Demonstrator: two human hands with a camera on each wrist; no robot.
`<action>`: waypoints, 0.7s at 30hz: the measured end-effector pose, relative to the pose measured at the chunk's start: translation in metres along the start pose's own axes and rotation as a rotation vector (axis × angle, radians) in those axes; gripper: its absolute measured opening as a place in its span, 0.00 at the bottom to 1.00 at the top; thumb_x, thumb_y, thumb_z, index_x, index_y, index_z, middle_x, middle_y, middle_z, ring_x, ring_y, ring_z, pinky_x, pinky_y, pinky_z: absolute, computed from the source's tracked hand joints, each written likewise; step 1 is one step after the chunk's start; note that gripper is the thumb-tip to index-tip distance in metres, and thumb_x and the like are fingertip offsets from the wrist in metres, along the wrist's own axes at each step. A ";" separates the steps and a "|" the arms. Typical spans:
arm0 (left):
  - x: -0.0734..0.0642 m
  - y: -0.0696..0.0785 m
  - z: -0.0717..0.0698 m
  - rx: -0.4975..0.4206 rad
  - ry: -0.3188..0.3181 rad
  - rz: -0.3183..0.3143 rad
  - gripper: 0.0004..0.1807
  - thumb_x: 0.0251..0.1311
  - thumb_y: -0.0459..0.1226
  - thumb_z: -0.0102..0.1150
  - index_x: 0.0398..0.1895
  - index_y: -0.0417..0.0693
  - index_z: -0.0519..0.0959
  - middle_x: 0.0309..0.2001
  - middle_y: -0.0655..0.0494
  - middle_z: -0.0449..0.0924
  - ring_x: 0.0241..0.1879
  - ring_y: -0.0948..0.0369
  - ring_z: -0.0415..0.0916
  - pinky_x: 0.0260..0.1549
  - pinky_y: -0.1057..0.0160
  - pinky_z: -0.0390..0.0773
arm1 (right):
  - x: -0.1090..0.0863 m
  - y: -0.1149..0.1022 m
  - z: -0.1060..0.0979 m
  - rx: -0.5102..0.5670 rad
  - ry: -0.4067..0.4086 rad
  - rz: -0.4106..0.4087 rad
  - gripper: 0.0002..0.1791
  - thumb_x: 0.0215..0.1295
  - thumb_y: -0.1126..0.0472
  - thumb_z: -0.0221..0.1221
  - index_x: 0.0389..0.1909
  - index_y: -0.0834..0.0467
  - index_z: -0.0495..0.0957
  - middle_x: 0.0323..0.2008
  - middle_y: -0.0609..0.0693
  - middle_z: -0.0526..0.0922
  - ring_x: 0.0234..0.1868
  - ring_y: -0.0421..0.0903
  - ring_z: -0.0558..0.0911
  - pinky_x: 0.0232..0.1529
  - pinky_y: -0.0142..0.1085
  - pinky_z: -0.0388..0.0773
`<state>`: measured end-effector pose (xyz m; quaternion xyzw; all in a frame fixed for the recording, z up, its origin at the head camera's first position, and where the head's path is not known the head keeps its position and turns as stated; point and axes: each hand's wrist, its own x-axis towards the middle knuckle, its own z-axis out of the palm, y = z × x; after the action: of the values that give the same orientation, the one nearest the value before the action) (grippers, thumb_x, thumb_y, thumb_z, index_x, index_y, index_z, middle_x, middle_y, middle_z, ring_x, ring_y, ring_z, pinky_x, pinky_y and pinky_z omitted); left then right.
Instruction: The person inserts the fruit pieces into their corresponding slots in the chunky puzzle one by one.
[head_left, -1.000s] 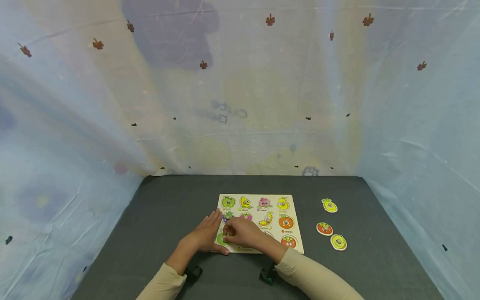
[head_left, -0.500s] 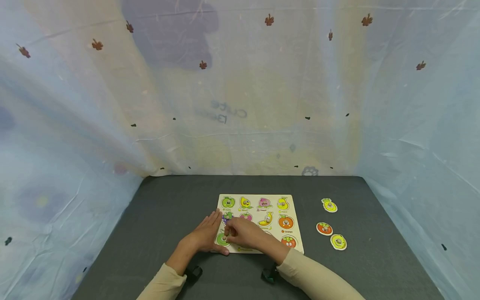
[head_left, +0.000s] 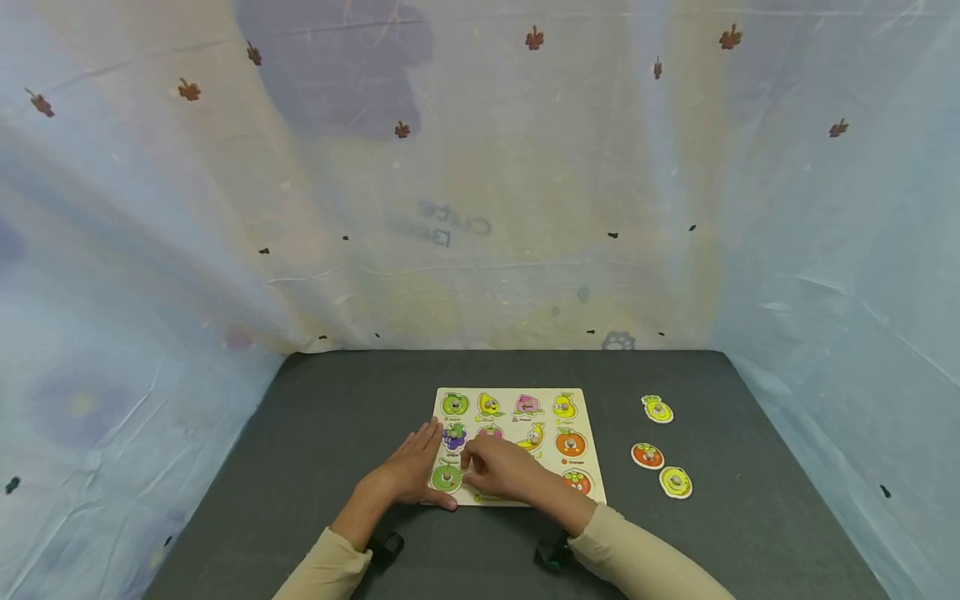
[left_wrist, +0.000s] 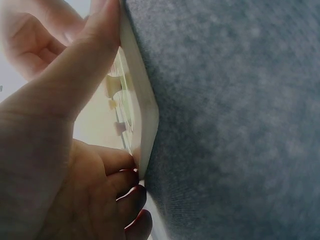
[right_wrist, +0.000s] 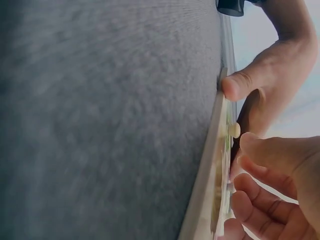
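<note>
A cream fruit puzzle board (head_left: 508,397) lies on the dark table. My left hand (head_left: 408,471) rests along its left edge, fingers stretched out, with the thumb at the front left corner. In that corner sits a round green fruit piece (head_left: 446,478). My right hand (head_left: 506,469) hovers over the board just right of this piece, fingers bent and holding nothing visible. In the right wrist view, the thumb is close to a small knob (right_wrist: 234,130) but apart from it. The right hand hides the middle of the front row.
Right of the board lie three loose knobbed pieces: a pineapple (head_left: 658,409), a red tomato-like piece (head_left: 647,456) and a round yellow piece (head_left: 676,482). Grapes (head_left: 453,437) and an orange (head_left: 571,443) are among the fruit on the board. Pale plastic sheeting (head_left: 495,183) surrounds the table.
My right hand has let go of the green piece's knob and moved a little to the right, uncovering that piece. The left hand has stayed on the board's edge.
</note>
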<state>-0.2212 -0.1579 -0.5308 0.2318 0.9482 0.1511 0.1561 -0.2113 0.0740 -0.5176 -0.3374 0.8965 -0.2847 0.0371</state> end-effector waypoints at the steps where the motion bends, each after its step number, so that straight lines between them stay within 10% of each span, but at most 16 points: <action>1: 0.000 0.000 0.000 -0.001 0.001 -0.001 0.74 0.51 0.63 0.81 0.85 0.30 0.49 0.86 0.33 0.43 0.86 0.40 0.43 0.82 0.41 0.51 | -0.002 0.001 -0.001 0.001 0.009 0.002 0.05 0.71 0.60 0.71 0.40 0.54 0.84 0.29 0.42 0.76 0.27 0.32 0.69 0.29 0.28 0.69; 21: -0.001 0.003 -0.001 -0.019 0.003 -0.026 0.74 0.49 0.63 0.83 0.86 0.31 0.49 0.86 0.34 0.43 0.86 0.42 0.42 0.83 0.42 0.51 | -0.035 0.032 -0.026 0.030 0.138 0.109 0.04 0.75 0.56 0.68 0.44 0.50 0.84 0.32 0.40 0.76 0.31 0.36 0.72 0.33 0.33 0.74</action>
<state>-0.2195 -0.1561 -0.5285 0.2180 0.9498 0.1584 0.1589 -0.2098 0.1282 -0.5177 -0.2670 0.9096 -0.3184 -0.0039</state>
